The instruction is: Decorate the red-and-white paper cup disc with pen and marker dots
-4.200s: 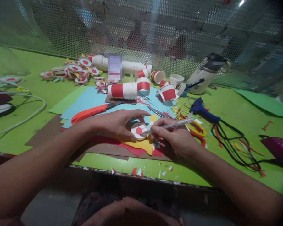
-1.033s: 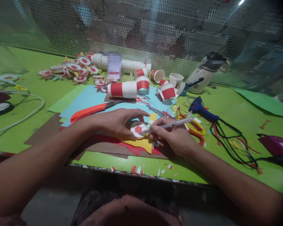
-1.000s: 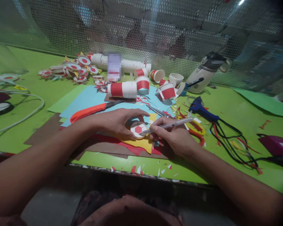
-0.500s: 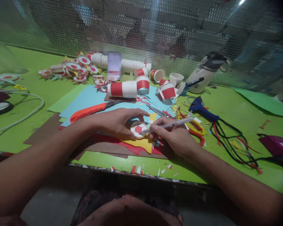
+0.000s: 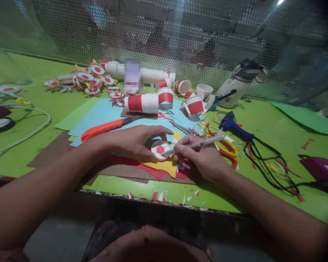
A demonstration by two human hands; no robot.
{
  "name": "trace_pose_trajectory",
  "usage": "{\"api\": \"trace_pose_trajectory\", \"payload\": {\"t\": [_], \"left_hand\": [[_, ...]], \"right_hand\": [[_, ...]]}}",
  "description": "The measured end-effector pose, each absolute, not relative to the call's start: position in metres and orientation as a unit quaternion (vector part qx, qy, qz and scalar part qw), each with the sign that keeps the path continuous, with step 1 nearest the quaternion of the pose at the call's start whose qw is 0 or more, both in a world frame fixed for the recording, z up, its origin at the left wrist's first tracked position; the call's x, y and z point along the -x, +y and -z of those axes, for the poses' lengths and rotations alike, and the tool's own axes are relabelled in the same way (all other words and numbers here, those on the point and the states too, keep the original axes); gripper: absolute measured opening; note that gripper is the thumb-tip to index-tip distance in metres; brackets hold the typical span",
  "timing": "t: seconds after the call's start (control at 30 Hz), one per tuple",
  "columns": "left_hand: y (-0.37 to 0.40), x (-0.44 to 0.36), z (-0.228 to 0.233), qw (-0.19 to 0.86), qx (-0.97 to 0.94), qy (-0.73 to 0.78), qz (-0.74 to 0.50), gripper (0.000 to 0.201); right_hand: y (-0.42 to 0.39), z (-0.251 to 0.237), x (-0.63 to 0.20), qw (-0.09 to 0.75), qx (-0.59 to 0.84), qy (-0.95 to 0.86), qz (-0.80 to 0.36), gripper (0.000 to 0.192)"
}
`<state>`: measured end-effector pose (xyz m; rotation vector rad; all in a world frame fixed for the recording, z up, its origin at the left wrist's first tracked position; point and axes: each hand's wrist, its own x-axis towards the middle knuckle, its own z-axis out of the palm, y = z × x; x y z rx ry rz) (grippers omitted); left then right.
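The left hand [image 5: 133, 142] curls around a small round disc [image 5: 160, 149] (white, red hexagon centre) lying on yellow paper [image 5: 164, 165]; at its 3 o'clock, the right hand [image 5: 205, 160] pinches a clear pen [image 5: 196, 145], tip seemingly touching it.

No legible text anywhere
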<state>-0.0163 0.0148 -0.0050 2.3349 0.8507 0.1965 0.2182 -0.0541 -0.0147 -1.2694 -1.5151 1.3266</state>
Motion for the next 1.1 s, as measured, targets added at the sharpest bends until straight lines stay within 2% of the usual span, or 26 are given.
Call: {"api": "trace_pose_trajectory", "payload": {"t": [1.1], "left_hand": [[0.0143,0.0167,0.0027,0.3,-0.899,0.311,-0.067,0.082]], "right_hand": [[-0.0523,0.0087,-0.2176,0.348,0.486,-0.606,-0.525,0.02]]}}
